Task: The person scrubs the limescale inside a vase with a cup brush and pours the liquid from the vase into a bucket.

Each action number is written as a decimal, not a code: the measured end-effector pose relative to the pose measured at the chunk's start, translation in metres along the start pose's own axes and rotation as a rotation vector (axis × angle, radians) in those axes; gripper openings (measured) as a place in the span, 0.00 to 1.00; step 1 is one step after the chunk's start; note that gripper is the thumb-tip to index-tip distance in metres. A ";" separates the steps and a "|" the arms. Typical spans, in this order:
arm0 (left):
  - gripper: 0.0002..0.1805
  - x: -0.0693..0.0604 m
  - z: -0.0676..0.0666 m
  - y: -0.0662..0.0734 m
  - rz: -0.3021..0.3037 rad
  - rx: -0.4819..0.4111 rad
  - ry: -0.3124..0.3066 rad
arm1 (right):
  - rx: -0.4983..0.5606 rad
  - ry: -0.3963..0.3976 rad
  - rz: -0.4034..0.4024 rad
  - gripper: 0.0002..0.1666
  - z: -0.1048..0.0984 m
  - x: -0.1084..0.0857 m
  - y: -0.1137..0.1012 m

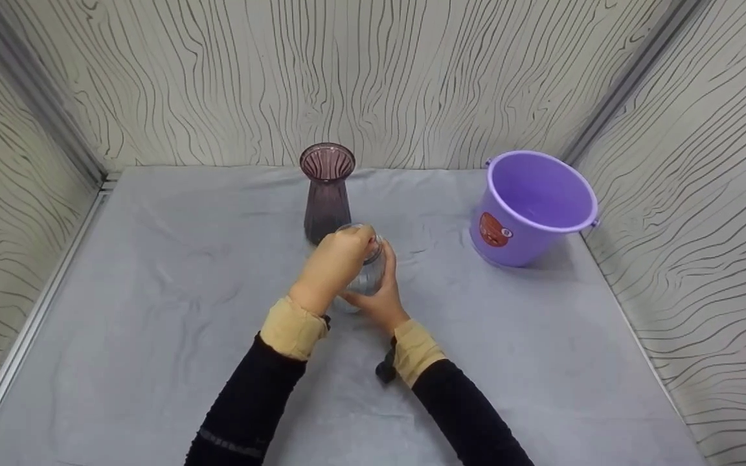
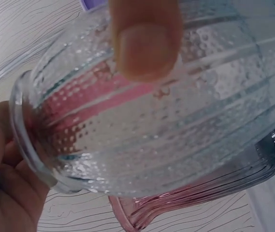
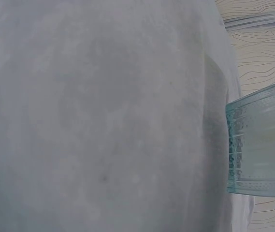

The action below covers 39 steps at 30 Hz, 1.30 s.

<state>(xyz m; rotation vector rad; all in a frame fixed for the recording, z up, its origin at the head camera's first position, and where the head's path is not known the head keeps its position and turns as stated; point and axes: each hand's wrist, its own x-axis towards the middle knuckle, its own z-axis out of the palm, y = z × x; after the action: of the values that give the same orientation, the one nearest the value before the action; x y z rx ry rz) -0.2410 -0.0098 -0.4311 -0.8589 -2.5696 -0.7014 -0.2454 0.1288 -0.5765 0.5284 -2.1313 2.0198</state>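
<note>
A clear ribbed, dimpled glass vase (image 2: 176, 125) is between my hands in the middle of the table; its lower end (image 3: 260, 145) enters the right wrist view at the right edge. My right hand (image 1: 383, 294) grips its side, with the thumb (image 2: 147, 50) across the glass. Curled at the vase's mouth is my left hand (image 1: 337, 262), with its fingers (image 2: 23, 188) by the rim. A pink strip (image 2: 98, 99) shows through the glass below those fingers; its kind is unclear, and its upper end is hidden by the hand. Just behind stands a purple glass vase (image 1: 327, 200), upright.
A purple bucket (image 1: 525, 243) with a red sticker stands at the back right. Grey cloth (image 1: 172, 323) covers the table. Wood-patterned panels (image 1: 379, 84) enclose the back and both sides, and a metal rail (image 1: 30, 317) runs along the left edge.
</note>
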 end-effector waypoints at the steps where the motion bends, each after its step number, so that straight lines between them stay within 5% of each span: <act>1: 0.09 0.000 0.000 0.000 0.012 0.011 -0.005 | 0.003 0.003 -0.001 0.73 0.000 0.000 0.000; 6: 0.09 0.000 -0.001 -0.001 0.042 -0.004 -0.013 | -0.005 0.004 0.020 0.74 0.000 0.000 -0.002; 12: 0.07 0.001 -0.003 -0.001 -0.017 -0.086 -0.036 | -0.018 0.003 0.042 0.74 0.001 0.000 -0.006; 22: 0.06 0.003 0.005 0.004 -0.061 0.016 0.040 | -0.018 0.003 0.036 0.73 0.000 -0.001 -0.003; 29: 0.09 0.005 0.004 0.004 -0.086 -0.013 0.050 | 0.011 0.000 -0.029 0.73 0.001 0.000 0.001; 39: 0.09 0.007 0.005 0.005 -0.127 -0.005 0.073 | -0.011 0.002 -0.012 0.70 0.000 -0.001 -0.002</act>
<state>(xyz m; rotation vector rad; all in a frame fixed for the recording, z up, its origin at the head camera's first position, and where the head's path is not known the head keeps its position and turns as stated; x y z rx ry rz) -0.2437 -0.0002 -0.4305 -0.6630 -2.5756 -0.7607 -0.2441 0.1286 -0.5749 0.5357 -2.1319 2.0007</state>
